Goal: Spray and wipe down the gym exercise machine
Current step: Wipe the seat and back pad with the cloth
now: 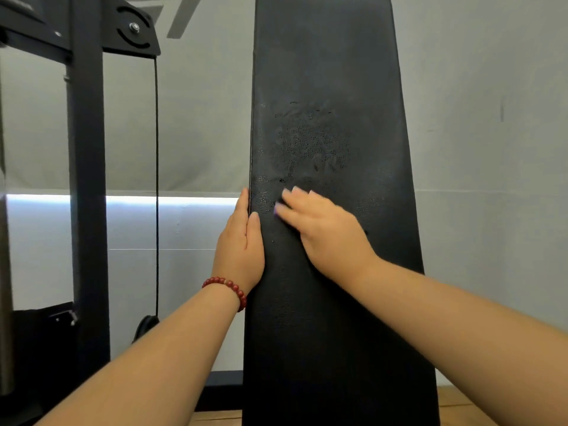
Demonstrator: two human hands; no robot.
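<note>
Clasping the left edge of the upright black pad (322,72), the left hand (239,247) has its thumb laid on the pad's front face and its forefinger stretched straight up along the side edge. The other fingers are hidden behind the pad. A bracelet of red beads (229,287) circles that wrist.

The right hand (322,235) lies flat on the front of the pad, just right of the left hand, its fingers nearly straight, slightly spread and pointing up and to the left. They are blurred, and a faint purple tint shows at the fingertips. I cannot tell whether anything lies under the palm.

Just above the right hand's fingertips, a patch of small droplets and smears (310,142) sits on the middle of the pad's textured surface. The pad itself fills the centre of the view, rising from the near bottom edge to the top and narrowing a little as it goes up.

To the left stands the machine's black frame post (87,179), with a slotted black bracket plate (135,29) at its top. A thin black cable (157,179) hangs straight down from that plate to a dark wheel (146,329) near the floor. Behind everything is a grey wall (491,149), with a bright white light strip (138,199) running across it on the left. A wooden floor (461,407) shows at the lower right.
</note>
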